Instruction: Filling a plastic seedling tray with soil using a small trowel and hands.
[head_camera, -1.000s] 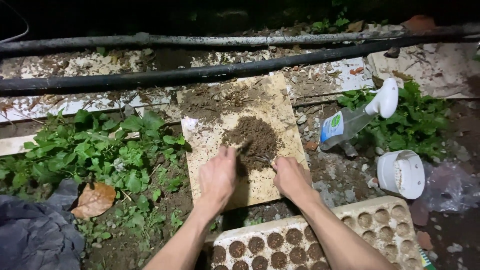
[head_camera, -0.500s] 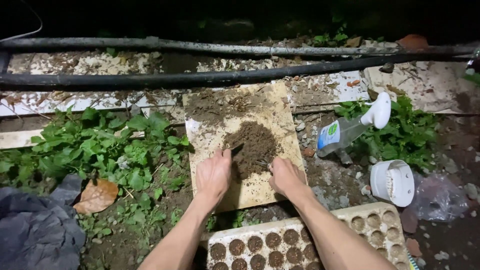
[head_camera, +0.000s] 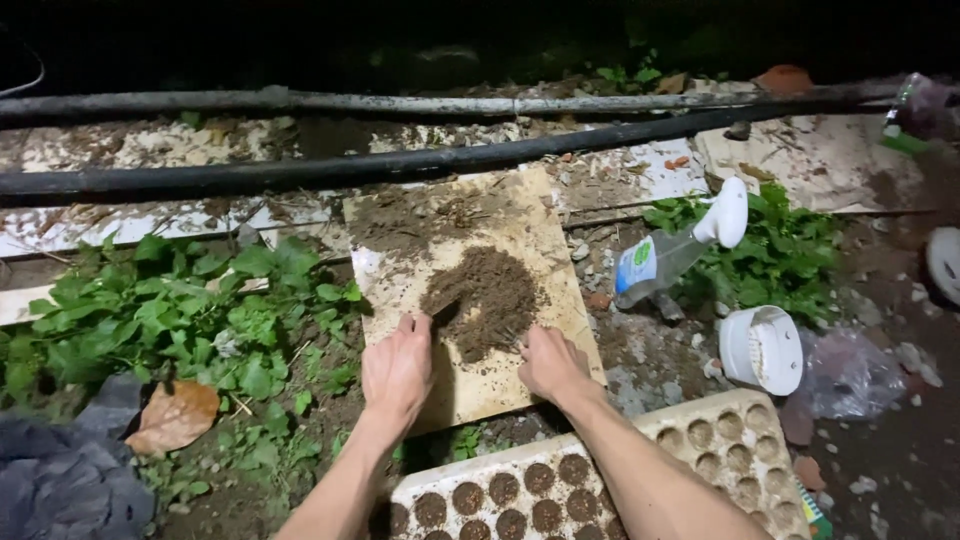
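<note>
Soil heap (head_camera: 485, 300) mid-frame on board (head_camera: 560, 260), left hand (head_camera: 397, 368) and right hand (head_camera: 550, 362) curled at its edges, grip contents unclear. Seedling tray (head_camera: 740, 440) at bottom: near cells filled, far cells empty.

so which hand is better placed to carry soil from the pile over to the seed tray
Probably the right hand: it touches the soil pile on the board's right side, and its forearm already crosses the seed tray. The left hand sits farther left.

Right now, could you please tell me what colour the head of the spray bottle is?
White: the spray bottle has a white trigger head on a clear body, seen in the head view.
</note>
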